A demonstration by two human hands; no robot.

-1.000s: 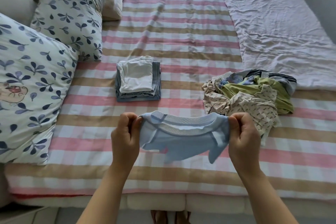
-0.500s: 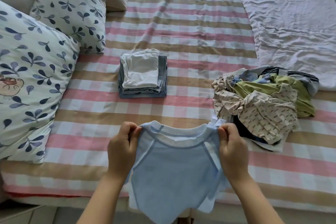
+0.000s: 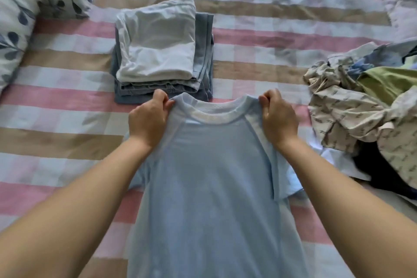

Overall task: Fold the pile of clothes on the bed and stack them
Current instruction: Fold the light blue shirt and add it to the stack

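Pinching blue shirt [image 3: 209, 176] shoulders: left hand [image 3: 147, 119], right hand [image 3: 278, 117].

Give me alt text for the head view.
Left hand and right hand pinch the shoulders of a light blue T-shirt over a pink striped bedsheet. A folded stack of white and blue clothes lies beyond, a crumpled clothes pile at right.

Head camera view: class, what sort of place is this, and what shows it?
Probably a bedroom: a pink, tan and white striped bedsheet, white pillows printed with blue leaves, and a folded grey-and-white clothes stack.
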